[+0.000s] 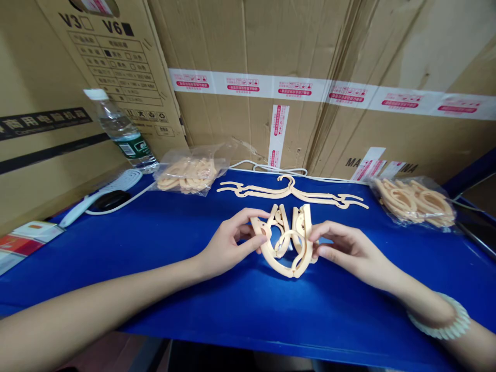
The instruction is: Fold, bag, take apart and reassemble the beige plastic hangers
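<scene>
Between my two hands is a beige folding clothes hanger (287, 269), folded up with its arms bent in and its hook curled in the middle. My left hand (236, 238) pinches its left side between thumb and fingers. On the other side, my right hand (343, 245) has its thumb and fingers closed on the hanger's right edge. Just beyond lie unfolded beige hangers (290, 191), stretched out flat side by side with a hook pointing away from me.
Clear bags of folded hangers lie at the back left (189, 173) and right (416, 201). A water bottle (124, 134), a white brush-like object (103, 194) and a black oval object (112, 200) are at left. Cardboard boxes (232, 46) wall off the blue tabletop (232, 315).
</scene>
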`<move>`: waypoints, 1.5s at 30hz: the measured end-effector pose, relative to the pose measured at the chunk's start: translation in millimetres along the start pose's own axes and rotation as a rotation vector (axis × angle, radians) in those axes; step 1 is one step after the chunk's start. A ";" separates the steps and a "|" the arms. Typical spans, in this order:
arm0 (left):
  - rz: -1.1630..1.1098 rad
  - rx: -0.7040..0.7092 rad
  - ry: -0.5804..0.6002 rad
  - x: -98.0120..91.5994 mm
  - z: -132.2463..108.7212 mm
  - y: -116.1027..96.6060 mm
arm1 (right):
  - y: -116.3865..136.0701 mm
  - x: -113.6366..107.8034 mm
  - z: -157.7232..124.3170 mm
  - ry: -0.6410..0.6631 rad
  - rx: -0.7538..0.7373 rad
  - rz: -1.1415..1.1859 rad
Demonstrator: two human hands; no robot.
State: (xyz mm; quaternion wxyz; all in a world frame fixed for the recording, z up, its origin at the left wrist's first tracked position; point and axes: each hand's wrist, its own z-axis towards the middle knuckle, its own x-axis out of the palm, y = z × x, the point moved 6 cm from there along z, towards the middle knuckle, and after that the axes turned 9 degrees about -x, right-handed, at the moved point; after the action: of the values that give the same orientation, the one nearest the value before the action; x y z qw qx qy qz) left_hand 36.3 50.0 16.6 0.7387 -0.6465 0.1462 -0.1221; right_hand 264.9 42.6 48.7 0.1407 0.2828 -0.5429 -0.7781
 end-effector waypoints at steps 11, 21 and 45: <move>-0.075 0.071 0.014 4.2 -2.1 -6.2 | 1.9 6.3 -3.7 0.061 -0.006 -0.083; 0.112 0.083 -0.086 -1.6 -3.1 -9.6 | 0.4 10.2 -4.8 0.082 -0.001 -0.019; 0.302 0.229 0.219 16.2 -12.1 -14.4 | 12.4 12.8 -9.6 0.196 -0.011 -0.164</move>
State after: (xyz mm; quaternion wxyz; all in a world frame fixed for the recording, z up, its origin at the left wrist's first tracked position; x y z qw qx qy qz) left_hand 46.9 31.0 28.4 0.7970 -0.5121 0.3059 -0.0951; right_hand 259.3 23.9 54.1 0.1306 0.4002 -0.4973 -0.7586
